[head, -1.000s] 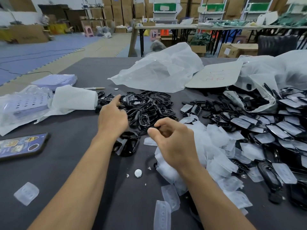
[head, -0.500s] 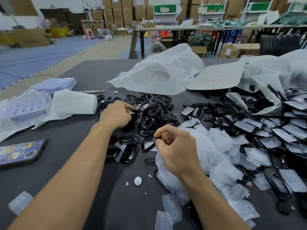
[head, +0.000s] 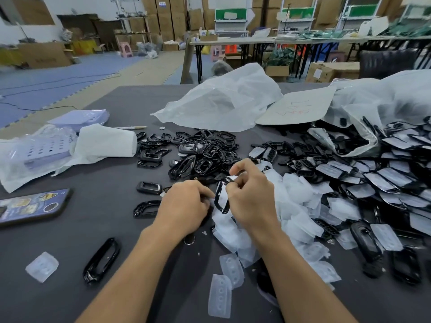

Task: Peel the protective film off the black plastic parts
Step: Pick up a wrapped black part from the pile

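Centre of bench (head: 109, 229): left hand (head: 184, 206) grip curls round a glossy black oval plastic frame (head: 218, 202); right hand (head: 253, 201) grip pinches its white film tab (head: 234, 178). Advice: steady the frame, peel slowly, flat along the surface.

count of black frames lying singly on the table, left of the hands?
3. A frame nearest the pile, a second frame just left of the left hand, a third frame nearest the camera. Others may be hidden under the hands.

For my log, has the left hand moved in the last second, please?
Yes; the left hand withdrew from the black frame pile toward the right hand.
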A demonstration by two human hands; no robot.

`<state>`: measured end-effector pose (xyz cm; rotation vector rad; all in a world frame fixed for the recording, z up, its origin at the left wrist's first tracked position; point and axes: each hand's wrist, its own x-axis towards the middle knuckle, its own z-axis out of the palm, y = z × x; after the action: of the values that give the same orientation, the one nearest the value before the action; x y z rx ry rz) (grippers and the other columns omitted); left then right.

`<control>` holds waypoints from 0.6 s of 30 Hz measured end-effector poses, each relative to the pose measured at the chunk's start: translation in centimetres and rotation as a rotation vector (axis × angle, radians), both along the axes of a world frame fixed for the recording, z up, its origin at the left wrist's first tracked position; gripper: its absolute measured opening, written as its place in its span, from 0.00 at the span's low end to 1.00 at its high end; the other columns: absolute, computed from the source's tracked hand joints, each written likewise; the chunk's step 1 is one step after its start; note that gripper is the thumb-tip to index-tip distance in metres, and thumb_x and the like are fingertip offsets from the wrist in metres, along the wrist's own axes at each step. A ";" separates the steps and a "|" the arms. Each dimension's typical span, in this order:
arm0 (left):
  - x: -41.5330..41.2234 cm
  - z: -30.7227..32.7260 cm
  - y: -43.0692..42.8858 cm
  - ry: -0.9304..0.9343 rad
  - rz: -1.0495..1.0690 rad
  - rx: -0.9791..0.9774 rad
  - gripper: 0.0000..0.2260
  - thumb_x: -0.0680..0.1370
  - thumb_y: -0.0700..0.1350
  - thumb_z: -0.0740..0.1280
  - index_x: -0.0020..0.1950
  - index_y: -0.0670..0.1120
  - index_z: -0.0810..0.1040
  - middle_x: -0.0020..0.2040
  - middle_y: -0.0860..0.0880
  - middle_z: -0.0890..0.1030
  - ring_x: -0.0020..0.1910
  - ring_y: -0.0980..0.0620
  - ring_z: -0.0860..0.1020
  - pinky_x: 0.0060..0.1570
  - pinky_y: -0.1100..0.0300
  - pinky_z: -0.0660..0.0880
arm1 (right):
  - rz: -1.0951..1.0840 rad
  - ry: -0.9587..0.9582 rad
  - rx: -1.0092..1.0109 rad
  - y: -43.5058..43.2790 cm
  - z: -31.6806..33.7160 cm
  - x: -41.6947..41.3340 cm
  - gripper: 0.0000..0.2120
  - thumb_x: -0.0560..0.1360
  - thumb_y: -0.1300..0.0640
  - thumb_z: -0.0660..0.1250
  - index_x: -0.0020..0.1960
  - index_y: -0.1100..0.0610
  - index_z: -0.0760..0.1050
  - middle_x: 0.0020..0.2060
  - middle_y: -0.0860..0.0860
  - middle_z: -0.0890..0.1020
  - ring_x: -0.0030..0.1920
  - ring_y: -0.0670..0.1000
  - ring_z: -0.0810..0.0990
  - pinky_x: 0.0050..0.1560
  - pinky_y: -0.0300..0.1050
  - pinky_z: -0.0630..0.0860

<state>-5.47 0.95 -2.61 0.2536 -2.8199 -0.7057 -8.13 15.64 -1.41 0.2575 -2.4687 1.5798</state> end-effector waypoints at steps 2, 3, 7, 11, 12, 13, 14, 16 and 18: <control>0.1 0.0 0.1 0.032 0.058 -0.003 0.12 0.75 0.43 0.71 0.50 0.59 0.88 0.51 0.57 0.87 0.52 0.52 0.82 0.50 0.59 0.77 | -0.001 0.008 0.052 -0.1 0.0 0.1 0.13 0.72 0.65 0.64 0.47 0.48 0.77 0.27 0.47 0.78 0.31 0.47 0.75 0.37 0.45 0.75; 0.1 0.1 0.0 0.044 0.077 0.027 0.13 0.74 0.43 0.71 0.52 0.60 0.87 0.51 0.58 0.87 0.52 0.53 0.82 0.50 0.60 0.76 | -0.009 0.011 0.064 -0.1 0.1 0.0 0.12 0.72 0.64 0.64 0.47 0.48 0.79 0.25 0.46 0.77 0.31 0.47 0.75 0.38 0.44 0.75; -0.2 1.0 0.2 0.140 0.043 0.194 0.24 0.72 0.42 0.70 0.64 0.63 0.83 0.56 0.59 0.86 0.53 0.56 0.83 0.56 0.60 0.79 | -0.059 0.003 0.049 -0.2 0.3 0.1 0.10 0.72 0.62 0.65 0.43 0.50 0.81 0.26 0.45 0.77 0.33 0.50 0.77 0.38 0.46 0.76; -4.5 3.2 1.9 0.207 -0.021 0.392 0.22 0.76 0.39 0.66 0.65 0.58 0.83 0.47 0.64 0.86 0.45 0.68 0.80 0.48 0.73 0.73 | -0.264 0.042 0.116 0.2 0.8 0.3 0.08 0.72 0.58 0.62 0.38 0.50 0.78 0.28 0.46 0.79 0.35 0.50 0.77 0.37 0.47 0.75; -6.2 3.7 2.8 0.188 -0.069 0.420 0.20 0.78 0.39 0.66 0.64 0.57 0.83 0.45 0.64 0.86 0.43 0.67 0.80 0.44 0.74 0.73 | -0.315 0.044 0.132 0.5 0.9 0.2 0.08 0.72 0.58 0.62 0.39 0.50 0.79 0.30 0.46 0.80 0.36 0.51 0.78 0.38 0.47 0.74; -7.9 4.2 3.8 0.161 -0.124 0.425 0.18 0.79 0.39 0.65 0.62 0.56 0.84 0.45 0.63 0.86 0.41 0.65 0.81 0.41 0.73 0.73 | -0.351 0.034 0.144 0.8 1.0 0.0 0.09 0.73 0.57 0.61 0.41 0.50 0.79 0.32 0.46 0.81 0.38 0.52 0.78 0.40 0.48 0.75; -9.6 4.5 5.0 0.132 -0.181 0.401 0.16 0.81 0.40 0.65 0.61 0.56 0.85 0.47 0.61 0.86 0.41 0.62 0.82 0.38 0.70 0.75 | -0.375 0.018 0.150 1.1 1.0 -0.3 0.09 0.73 0.57 0.60 0.42 0.50 0.80 0.35 0.47 0.81 0.40 0.54 0.78 0.42 0.49 0.75; -12.7 5.0 7.4 0.091 -0.283 0.284 0.15 0.82 0.40 0.64 0.60 0.54 0.86 0.54 0.57 0.87 0.43 0.60 0.83 0.40 0.73 0.75 | -0.420 0.001 0.139 1.8 1.1 -0.8 0.10 0.73 0.55 0.59 0.43 0.50 0.79 0.35 0.48 0.81 0.42 0.55 0.78 0.45 0.50 0.75; -15.2 4.9 9.4 0.049 -0.362 0.145 0.14 0.81 0.39 0.64 0.60 0.51 0.87 0.58 0.53 0.87 0.44 0.62 0.82 0.47 0.72 0.77 | -0.449 0.010 0.120 2.3 1.1 -1.0 0.09 0.74 0.57 0.60 0.42 0.50 0.78 0.33 0.47 0.80 0.41 0.55 0.77 0.45 0.51 0.74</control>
<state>-20.62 10.32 2.25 -0.2567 -2.7983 -0.9766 -9.16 17.90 -0.30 -0.2569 -2.3940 1.2417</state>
